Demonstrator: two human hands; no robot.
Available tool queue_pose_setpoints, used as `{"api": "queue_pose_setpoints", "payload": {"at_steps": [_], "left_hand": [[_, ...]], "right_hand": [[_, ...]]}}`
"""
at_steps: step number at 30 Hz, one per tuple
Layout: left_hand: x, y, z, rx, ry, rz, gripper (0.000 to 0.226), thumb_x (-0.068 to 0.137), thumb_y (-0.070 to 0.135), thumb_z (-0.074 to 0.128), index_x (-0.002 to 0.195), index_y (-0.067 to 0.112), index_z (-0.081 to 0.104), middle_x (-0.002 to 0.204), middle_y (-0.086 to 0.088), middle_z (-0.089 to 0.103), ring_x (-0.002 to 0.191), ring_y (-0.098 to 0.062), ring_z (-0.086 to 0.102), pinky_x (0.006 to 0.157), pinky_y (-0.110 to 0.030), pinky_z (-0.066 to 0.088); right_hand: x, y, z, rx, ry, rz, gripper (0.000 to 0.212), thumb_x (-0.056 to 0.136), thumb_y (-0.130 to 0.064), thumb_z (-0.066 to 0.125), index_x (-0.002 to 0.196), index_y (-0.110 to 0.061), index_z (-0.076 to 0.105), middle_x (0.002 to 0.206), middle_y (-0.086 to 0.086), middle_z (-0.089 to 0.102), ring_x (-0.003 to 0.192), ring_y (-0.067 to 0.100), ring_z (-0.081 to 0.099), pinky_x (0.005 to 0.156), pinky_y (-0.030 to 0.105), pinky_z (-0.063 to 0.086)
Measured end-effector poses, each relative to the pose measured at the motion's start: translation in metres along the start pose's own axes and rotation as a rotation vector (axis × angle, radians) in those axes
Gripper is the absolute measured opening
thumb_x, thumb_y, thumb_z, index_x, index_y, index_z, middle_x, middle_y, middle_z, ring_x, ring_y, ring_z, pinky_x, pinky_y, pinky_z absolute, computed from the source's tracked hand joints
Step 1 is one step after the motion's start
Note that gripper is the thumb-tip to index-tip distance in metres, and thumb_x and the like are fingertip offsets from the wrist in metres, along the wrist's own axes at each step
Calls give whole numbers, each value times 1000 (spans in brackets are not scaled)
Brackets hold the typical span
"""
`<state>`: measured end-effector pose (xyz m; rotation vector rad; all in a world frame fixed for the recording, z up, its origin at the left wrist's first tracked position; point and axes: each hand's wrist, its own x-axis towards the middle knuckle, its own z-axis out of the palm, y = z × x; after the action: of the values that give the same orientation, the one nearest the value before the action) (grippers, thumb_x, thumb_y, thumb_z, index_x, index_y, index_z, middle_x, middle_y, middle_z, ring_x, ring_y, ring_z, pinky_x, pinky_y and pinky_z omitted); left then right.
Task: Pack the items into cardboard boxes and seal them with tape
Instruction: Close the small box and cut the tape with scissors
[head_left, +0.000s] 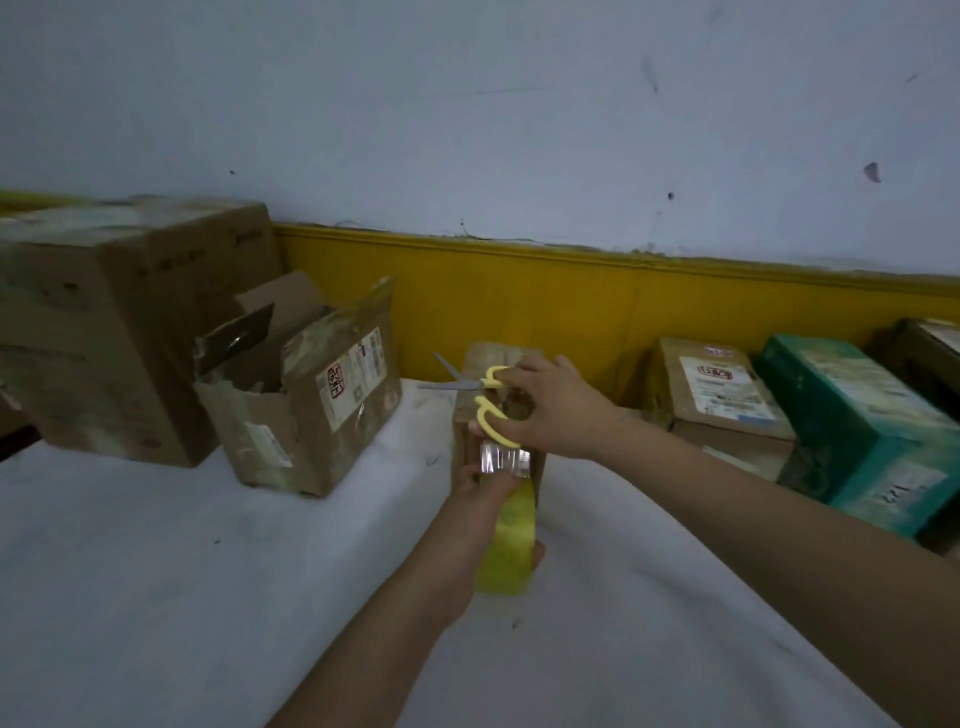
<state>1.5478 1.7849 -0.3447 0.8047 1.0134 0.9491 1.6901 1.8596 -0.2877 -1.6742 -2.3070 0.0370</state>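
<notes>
A: Hands?

B: Right hand (550, 408) grips the yellow handles of the scissors (485, 397). Blades parted, tips pointing left. Left hand (475, 496) is curled round the yellow tape roll (506, 551), held low in front of the box.

A: Box location?

B: Small cardboard box (493, 356) stands mid-table on the white table (208, 597), just behind both hands. A clear tape strip (506, 461) stretches from the roll to its front. Torn open box (317, 400) sits left of it, teal box (857, 431) far right.

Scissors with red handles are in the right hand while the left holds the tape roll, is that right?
Not quite: the head view shows yellow handles, not red. The scissors are in the right hand, and the left hand holds the tape roll.
</notes>
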Motion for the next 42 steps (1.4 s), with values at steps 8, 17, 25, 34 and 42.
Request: {"api": "queue_pose_setpoints", "payload": {"at_steps": [8,17,25,34,42], "left_hand": [[-8,10,-3,-45,-110,-13,25,103,25,48,121,9,43,73,-23,68,56,-33,66,50,-31,54],[-5,7,-5,40,-124,1,29,102,26,47,125,8,45,79,-21,70,53,-28,62,50,-29,51],[0,8,-9,46,-148,-31,35,103,30,47,128,6,47,77,-21,69,53,-29,63,50,-30,52],[-12,7,-6,124,-242,89,10,98,15,55,108,14,52,71,-23,67,53,-32,62,52,-32,52],[-36,7,-14,92,-146,157,11,98,15,54,107,12,53,70,-22,66,51,-29,61,49,-32,51]], "right_hand": [[-34,11,-89,177,-402,41,77,63,-101,26,106,-51,66,97,-25,66,96,-5,57,86,27,43],[-65,28,-82,161,-856,196,58,81,-78,48,114,-37,70,113,-7,66,100,5,61,92,22,50],[-34,7,-64,132,-697,105,29,87,-55,63,96,-32,77,89,-12,70,81,3,55,71,14,42],[-112,41,-46,140,-372,30,16,92,-44,61,103,-41,73,93,-17,67,82,4,58,70,21,49],[-185,32,-13,-216,-617,278,63,87,-56,60,133,-15,46,133,8,44,86,14,47,87,28,47]]}}
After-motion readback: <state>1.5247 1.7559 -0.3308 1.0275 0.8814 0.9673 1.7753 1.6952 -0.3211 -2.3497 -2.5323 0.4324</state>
